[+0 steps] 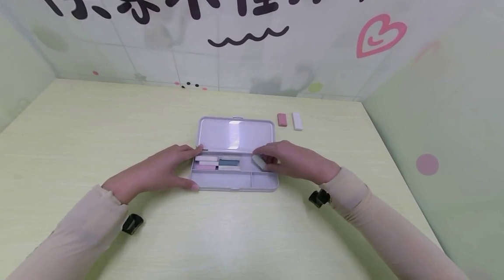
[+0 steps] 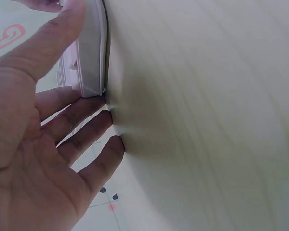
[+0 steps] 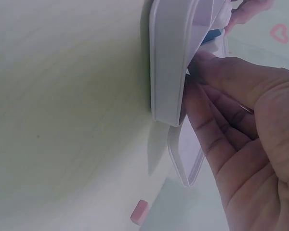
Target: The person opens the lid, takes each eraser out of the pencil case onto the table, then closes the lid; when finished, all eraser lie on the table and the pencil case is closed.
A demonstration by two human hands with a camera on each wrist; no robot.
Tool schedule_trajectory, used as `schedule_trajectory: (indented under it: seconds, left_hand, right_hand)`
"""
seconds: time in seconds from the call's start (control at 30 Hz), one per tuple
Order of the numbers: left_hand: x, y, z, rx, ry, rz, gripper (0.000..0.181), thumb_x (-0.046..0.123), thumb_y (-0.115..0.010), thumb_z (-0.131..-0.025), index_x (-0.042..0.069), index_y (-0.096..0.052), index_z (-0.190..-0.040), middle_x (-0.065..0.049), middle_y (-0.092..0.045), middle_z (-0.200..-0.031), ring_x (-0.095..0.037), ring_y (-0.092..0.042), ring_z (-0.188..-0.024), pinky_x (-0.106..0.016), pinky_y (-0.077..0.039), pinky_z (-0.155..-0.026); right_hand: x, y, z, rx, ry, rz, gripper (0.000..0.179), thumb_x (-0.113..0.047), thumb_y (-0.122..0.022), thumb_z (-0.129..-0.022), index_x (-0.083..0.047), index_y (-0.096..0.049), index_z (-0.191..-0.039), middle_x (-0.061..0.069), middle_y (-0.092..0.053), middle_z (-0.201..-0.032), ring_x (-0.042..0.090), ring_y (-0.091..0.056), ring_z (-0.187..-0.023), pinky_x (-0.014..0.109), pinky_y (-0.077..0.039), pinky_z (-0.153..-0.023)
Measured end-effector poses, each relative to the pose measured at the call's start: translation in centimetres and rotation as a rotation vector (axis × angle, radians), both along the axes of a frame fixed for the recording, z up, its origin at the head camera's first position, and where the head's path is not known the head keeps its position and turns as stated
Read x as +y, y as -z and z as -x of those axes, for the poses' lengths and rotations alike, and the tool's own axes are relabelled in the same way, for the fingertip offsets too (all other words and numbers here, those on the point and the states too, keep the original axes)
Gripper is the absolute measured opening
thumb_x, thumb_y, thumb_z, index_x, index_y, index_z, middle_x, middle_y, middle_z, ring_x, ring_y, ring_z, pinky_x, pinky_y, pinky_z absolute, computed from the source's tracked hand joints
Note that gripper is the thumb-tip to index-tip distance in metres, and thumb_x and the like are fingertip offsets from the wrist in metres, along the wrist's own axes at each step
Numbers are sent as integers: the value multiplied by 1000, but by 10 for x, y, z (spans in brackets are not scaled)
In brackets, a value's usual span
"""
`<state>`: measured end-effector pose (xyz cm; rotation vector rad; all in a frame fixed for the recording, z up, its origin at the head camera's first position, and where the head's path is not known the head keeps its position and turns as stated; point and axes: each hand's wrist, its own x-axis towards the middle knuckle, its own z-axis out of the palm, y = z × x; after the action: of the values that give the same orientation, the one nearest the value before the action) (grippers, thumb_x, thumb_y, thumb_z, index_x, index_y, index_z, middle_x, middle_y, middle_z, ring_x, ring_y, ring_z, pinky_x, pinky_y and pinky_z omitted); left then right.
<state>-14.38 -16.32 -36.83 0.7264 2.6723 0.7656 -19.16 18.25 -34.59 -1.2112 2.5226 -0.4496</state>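
An open lilac pencil case [image 1: 222, 179] lies on the table with its lid [image 1: 214, 133] folded back. My left hand [image 1: 165, 168] spans the case's left end, thumb at the front corner and fingers by the hinge side. In the left wrist view, the left fingers [image 2: 89, 139] are spread and fairly straight, fingertips at the tabletop beside the case. Over the case's right end, my right hand [image 1: 293, 162] pinches a greyish-white eraser [image 1: 259, 162], tilted at the back compartment. In that compartment's left part lie several small blocks: a dark teal one [image 1: 229, 162], a pink one [image 1: 206, 167] and whitish ones.
Behind the case to the right, a pink block [image 1: 281, 120] and a white block [image 1: 297, 121] lie on the light wood table [image 1: 130, 118]. A printed wall [image 1: 236, 65] stands along the back, and another wall [image 1: 425, 131] borders the right side.
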Motion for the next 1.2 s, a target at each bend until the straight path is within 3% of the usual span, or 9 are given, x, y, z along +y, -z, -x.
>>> schedule_trajectory:
  seconds: [0.3,0.57,0.93,1.2]
  left_hand:
    - [-1,-1,-2,-7,-13,6,103,45,-90,-80,-1,-41,-158,-22,-60,-147,-45,-54,-136,-63,-44,-115]
    - [-5,2,-5,-22,-36,10,100,43,-89,-81,2,-41,-159,-21,-58,-150,-44,-52,-138,-63,-43,-116]
    - [-1,0,-1,-19,-32,19,100,41,-89,-82,2,-40,-160,-20,-58,-149,-43,-53,-138,-61,-44,-116]
    - [-1,0,-3,-22,-26,3,99,42,-88,-83,2,-41,-159,-22,-59,-148,-43,-54,-136,-62,-45,-115]
  right_hand:
    - [12,-4,8,-39,107,137,46,-8,-75,-96,-4,-64,-140,2,-77,-110,12,-70,-100,32,-61,-93]
    - [37,-3,22,-33,234,238,48,-5,-75,-96,-3,-63,-142,8,-78,-111,19,-73,-102,38,-61,-97]
    - [88,11,56,80,472,240,45,-11,-70,-101,1,-60,-144,20,-77,-110,33,-73,-104,49,-60,-96]
    - [119,23,70,44,611,216,48,-13,-67,-103,-2,-56,-148,24,-73,-121,38,-71,-113,53,-58,-100]
